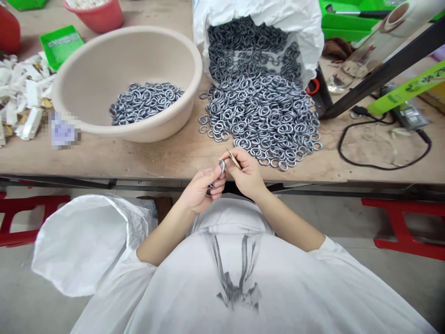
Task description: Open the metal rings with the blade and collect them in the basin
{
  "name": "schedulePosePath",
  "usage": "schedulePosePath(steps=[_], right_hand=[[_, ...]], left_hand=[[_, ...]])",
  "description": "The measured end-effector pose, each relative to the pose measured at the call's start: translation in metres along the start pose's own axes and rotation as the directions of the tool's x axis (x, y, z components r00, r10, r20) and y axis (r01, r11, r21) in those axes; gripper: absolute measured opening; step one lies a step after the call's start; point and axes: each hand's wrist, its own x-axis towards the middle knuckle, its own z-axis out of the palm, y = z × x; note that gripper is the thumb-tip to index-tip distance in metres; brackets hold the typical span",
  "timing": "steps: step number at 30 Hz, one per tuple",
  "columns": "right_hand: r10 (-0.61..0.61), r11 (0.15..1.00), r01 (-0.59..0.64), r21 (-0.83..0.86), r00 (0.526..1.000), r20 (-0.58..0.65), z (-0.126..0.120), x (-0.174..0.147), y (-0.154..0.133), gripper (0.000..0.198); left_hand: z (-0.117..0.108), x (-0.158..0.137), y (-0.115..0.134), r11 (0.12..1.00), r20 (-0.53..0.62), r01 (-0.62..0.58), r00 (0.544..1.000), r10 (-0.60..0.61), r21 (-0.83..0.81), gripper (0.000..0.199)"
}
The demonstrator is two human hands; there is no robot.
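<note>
Close to the table's front edge, my left hand point(203, 189) pinches a grey ring point(222, 167) between thumb and fingers. At least one more ring point(209, 186) shows in its curled fingers. My right hand point(247, 172) is closed on a thin, pointed tool point(233, 159) with a brass-coloured body, perhaps a small blade or tweezers; its exact kind I cannot tell. The tool's tip points up and away, beside the held ring. Just beyond my hands spreads a large pile of grey rings point(266, 118), spilling from a white sack point(259, 9) lying on its side.
A beige basin point(104, 51) holds more rings point(146, 102). White scraps point(24, 93) and a green tray point(61, 44) lie at left. A black bar point(385, 69), a cable point(342, 148) and a clear bottle point(361, 60) are at right. An open white sack point(83, 246) stands below the table.
</note>
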Motion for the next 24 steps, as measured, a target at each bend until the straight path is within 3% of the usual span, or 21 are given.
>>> schedulePosePath(steps=[5,12,18,24], right_hand=[[-0.072,0.993,0.074,-0.094,0.997,0.027,-0.001,-0.001,-0.002,0.046],[0.087,0.991,-0.085,-0.108,0.996,0.007,-0.004,0.002,-0.008,0.045],[-0.072,0.891,0.142,-0.431,0.982,0.174,-0.008,-0.008,-0.020,0.042],[-0.074,0.865,0.170,-0.472,0.974,0.214,-0.004,-0.009,-0.021,0.045]], left_hand=[[0.004,0.000,-0.003,0.994,-0.092,-0.106,0.990,0.109,0.031,0.041],[0.006,0.000,-0.003,0.985,-0.130,-0.169,0.977,0.170,0.020,0.043],[0.004,0.001,-0.005,0.978,-0.186,-0.208,0.962,0.199,-0.027,0.040],[0.003,0.000,-0.004,0.980,-0.181,-0.193,0.966,0.183,-0.039,0.036]])
